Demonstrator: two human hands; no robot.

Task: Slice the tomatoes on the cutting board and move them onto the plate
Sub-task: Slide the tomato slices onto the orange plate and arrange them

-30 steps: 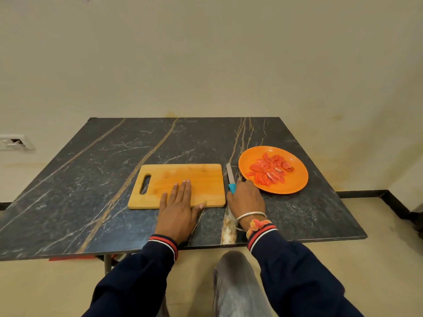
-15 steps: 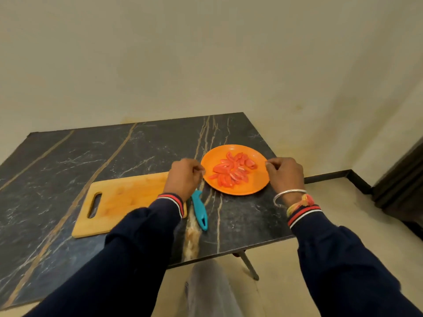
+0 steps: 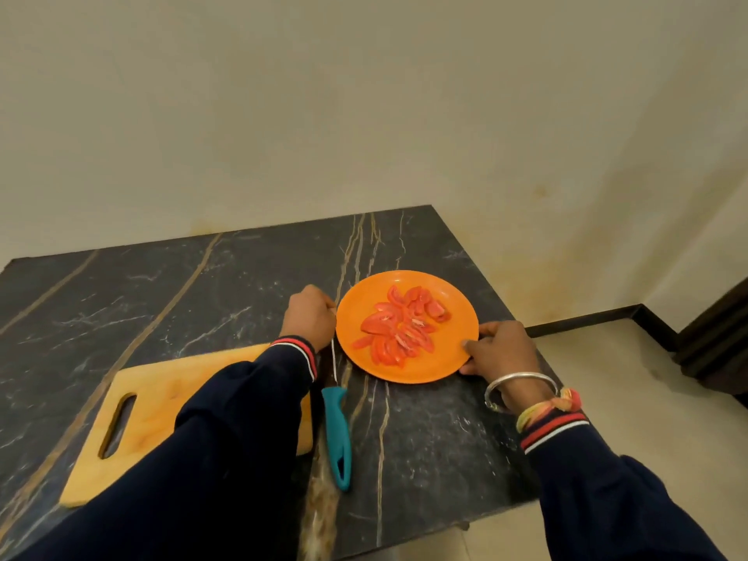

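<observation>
Along the near edge of the table [image 3: 425,459], two dark-sleeved forearms are reaching forward, one on each side of the work area. The left forearm is passing over the right end of the cutting board [image 3: 162,402], which is lying bare toward the table's near left corner, handle slot at its left end. Just beside the board's right edge, the knife [image 3: 336,431] is lying flat on the table, teal handle pointing at the near edge and thin blade pointing at the far edge, with its tip running under the left wrist.

Farther in, the left hand [image 3: 309,315] is sitting knuckles-up with its fingers curled tight together against the left rim of the plate [image 3: 453,358]; the fingertips are hidden by the back of the hand. The right hand [image 3: 500,350] is gripping the plate's near right rim, thumb pressing on top and fingers tucking beneath the edge, wrist angled inward. A metal bangle [image 3: 522,382] and a coloured thread band are sitting on that wrist.

The orange plate is resting on the table close to its right edge, between the two hands. The tomato slices [image 3: 398,330] are lying in a loose overlapping heap at the plate's centre. Beyond it, the table's far edge is meeting a plain cream wall.
</observation>
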